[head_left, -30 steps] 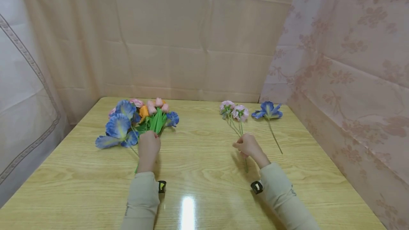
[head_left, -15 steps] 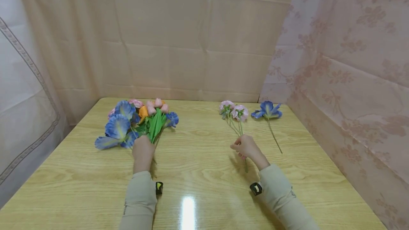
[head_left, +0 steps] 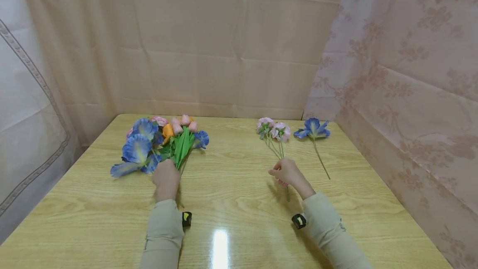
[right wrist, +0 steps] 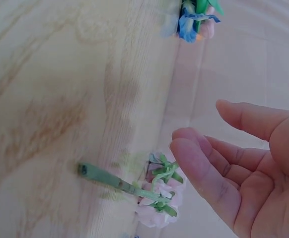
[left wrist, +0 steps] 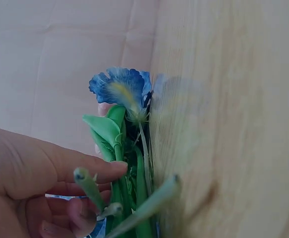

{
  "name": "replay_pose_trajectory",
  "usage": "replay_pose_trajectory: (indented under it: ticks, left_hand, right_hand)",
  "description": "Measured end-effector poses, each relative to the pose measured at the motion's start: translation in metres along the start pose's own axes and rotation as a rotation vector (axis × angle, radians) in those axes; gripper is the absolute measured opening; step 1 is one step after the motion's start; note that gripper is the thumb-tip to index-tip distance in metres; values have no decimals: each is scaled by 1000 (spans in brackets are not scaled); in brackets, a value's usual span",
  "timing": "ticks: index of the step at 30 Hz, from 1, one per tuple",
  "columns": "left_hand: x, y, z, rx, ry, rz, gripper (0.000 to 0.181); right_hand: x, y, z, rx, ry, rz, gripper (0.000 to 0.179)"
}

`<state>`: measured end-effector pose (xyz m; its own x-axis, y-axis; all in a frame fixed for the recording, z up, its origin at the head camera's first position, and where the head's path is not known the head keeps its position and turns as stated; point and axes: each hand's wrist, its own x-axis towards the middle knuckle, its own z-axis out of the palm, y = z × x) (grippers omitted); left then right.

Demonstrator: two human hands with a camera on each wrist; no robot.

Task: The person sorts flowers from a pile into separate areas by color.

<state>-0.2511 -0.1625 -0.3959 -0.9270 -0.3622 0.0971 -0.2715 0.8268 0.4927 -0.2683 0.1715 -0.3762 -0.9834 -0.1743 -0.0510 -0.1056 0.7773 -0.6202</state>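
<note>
My left hand (head_left: 166, 179) is at the lower end of a mixed bunch of artificial flowers (head_left: 183, 146) lying at the table's left. In the left wrist view, its thumb (left wrist: 100, 166) and curled fingers hold the green stems (left wrist: 122, 173), whose cut ends point at the camera. Blue irises (head_left: 137, 148), pink tulips (head_left: 177, 126) and an orange bloom (head_left: 167, 132) make up the bunch. My right hand (head_left: 289, 172) hovers over the stems of light pink flowers (head_left: 281, 132). In the right wrist view, the right thumb (right wrist: 249, 116) and fingers are apart, holding nothing.
A single blue iris (head_left: 313, 128) lies at the far right, its thin stem toward me. The wooden table (head_left: 231, 186) ends at a beige curtain (head_left: 194, 53) behind and a floral cloth (head_left: 410, 94) on the right.
My left hand has moved a little left and toward me, down along the stems. The right hand has shifted only slightly left; the flowers lie almost as before.
</note>
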Motion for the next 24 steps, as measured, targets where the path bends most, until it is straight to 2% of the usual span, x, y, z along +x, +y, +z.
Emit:
replay_pose_trajectory:
  ticks: [6,14,20,24]
  left_hand:
    - [1,1,3,38,21,9,12]
    - [1,0,4,-7,57,23,11]
    - [-1,4,2,-17,49,19,15]
    - [-1,10,0,-21,71,49,13]
  right_hand:
    - [1,2,2,-7,-2,-16,19]
    - [1,5,4,6,-12,-16,18]
    - [1,5,6,10,-12,-8,17]
    - [0,5,7,10,-12,-7,17]
